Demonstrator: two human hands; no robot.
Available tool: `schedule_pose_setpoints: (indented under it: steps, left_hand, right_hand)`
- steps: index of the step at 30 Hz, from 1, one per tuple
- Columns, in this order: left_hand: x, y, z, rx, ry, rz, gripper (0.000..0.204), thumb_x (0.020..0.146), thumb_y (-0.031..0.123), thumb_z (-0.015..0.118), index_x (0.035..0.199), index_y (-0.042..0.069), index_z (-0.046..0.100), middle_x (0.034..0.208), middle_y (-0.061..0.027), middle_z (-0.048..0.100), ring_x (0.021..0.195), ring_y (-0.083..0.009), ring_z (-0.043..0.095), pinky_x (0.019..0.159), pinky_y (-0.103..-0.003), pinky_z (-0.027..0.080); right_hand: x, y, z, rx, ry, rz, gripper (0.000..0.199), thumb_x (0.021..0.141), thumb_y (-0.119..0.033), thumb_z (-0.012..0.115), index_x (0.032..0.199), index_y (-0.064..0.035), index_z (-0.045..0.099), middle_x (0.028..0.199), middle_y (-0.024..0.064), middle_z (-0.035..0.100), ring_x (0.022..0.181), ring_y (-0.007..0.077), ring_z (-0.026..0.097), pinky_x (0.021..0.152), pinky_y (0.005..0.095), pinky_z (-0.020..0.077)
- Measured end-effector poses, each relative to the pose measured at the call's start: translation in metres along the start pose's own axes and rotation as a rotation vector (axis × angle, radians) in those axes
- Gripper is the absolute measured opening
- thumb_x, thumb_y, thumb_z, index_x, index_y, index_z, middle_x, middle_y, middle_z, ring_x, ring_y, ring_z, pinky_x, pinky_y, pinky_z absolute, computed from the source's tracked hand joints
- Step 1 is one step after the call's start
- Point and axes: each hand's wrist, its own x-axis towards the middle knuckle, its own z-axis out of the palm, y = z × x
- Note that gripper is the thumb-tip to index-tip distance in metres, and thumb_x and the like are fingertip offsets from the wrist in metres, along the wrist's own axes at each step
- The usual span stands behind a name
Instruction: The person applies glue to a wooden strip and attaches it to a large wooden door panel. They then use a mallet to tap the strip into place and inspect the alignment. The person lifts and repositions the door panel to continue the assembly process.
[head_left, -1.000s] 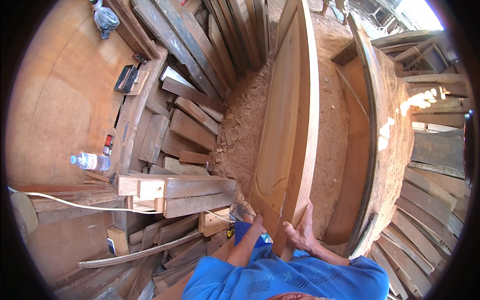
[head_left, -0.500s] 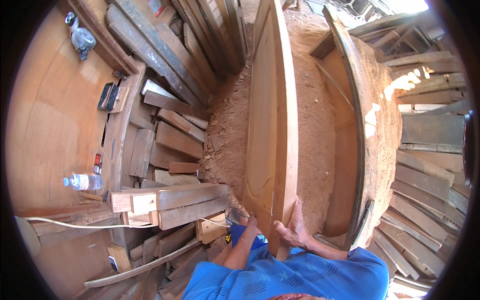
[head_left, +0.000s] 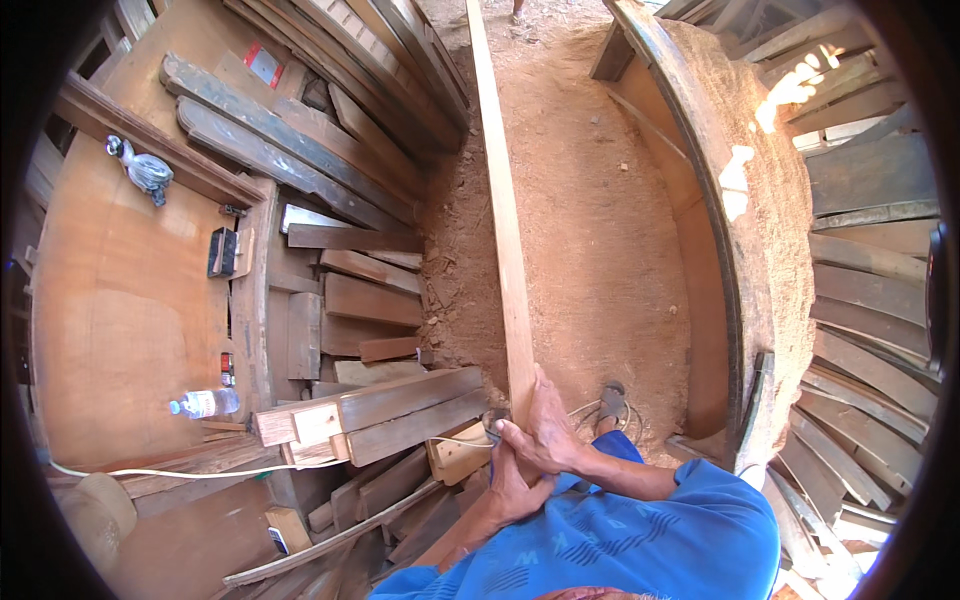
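A long wooden door (head_left: 508,250) runs away from me, seen along its narrow edge; its broad faces are hidden from this angle. My right hand (head_left: 545,425) is wrapped round its near end, thumb pointing to the left. Just below and left of it, my left hand (head_left: 517,488) is closed at the same end of the door, its fingers partly hidden by the right hand and the wood. The two hands touch or overlap.
Stacked planks (head_left: 375,300) lie on the left, beside a workbench (head_left: 130,320) with a water bottle (head_left: 205,403). A white cable (head_left: 200,470) crosses there. A long wooden frame (head_left: 725,260) stands on the right before a sawdust heap (head_left: 790,300). Another person's foot (head_left: 518,15) shows far ahead.
The door has turned so that its panelled face no longer shows, and its far end has swung left. My left hand has moved up and right, beside the right hand.
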Motion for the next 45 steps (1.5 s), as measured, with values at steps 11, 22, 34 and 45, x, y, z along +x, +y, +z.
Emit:
schedule_pose_setpoints:
  steps: [11, 22, 34, 45]
  left_hand:
    - [-0.011, 0.007, -0.018, 0.265, 0.155, -0.264, 0.068, 0.066, 0.014, 0.067, 0.128, -0.002, 0.044, 0.115, -0.0225, 0.049, 0.112, -0.0374, 0.048, 0.099, -0.047, 0.037]
    - [-0.016, 0.011, -0.035, 0.149, 0.172, -0.312, 0.057, 0.067, 0.008, 0.061, 0.122, -0.001, 0.048, 0.107, -0.0133, 0.060, 0.099, -0.0220, 0.059, 0.088, -0.035, 0.047]
    - [-0.020, 0.014, -0.010, 0.154, 0.223, -0.401, 0.054, 0.068, 0.007, 0.062, 0.120, -0.002, 0.050, 0.105, -0.0119, 0.060, 0.097, -0.0212, 0.059, 0.087, -0.035, 0.048]
    - [-0.013, 0.007, -0.019, 0.093, 0.178, -0.233, 0.052, 0.067, 0.010, 0.061, 0.117, -0.001, 0.052, 0.103, -0.0114, 0.061, 0.095, -0.0203, 0.059, 0.086, -0.034, 0.048]
  right_hand:
    - [0.011, 0.106, -0.080, 0.463, -0.162, 0.362, 0.071, 0.089, -0.030, 0.062, 0.147, -0.0074, 0.027, 0.143, 0.0208, 0.040, 0.127, 0.0335, 0.045, 0.104, 0.0456, 0.0384]
    - [-0.243, 0.456, -0.265, -0.442, 0.375, 1.611, 0.106, 0.078, -0.038, 0.071, 0.150, -0.0024, 0.002, 0.154, 0.0283, 0.010, 0.139, 0.0507, 0.017, 0.112, 0.0595, 0.0164]
    - [-0.237, 0.445, -0.206, -0.313, 0.694, 1.164, 0.062, 0.068, -0.023, 0.067, 0.116, 0.0080, 0.043, 0.114, 0.0293, 0.050, 0.112, 0.0438, 0.048, 0.096, 0.0471, 0.0419]
    - [-0.153, 0.311, -0.130, 0.234, 0.153, 0.853, 0.051, 0.065, -0.022, 0.069, 0.107, 0.0071, 0.060, 0.093, 0.0210, 0.067, 0.082, 0.0296, 0.067, 0.069, 0.0402, 0.0526]
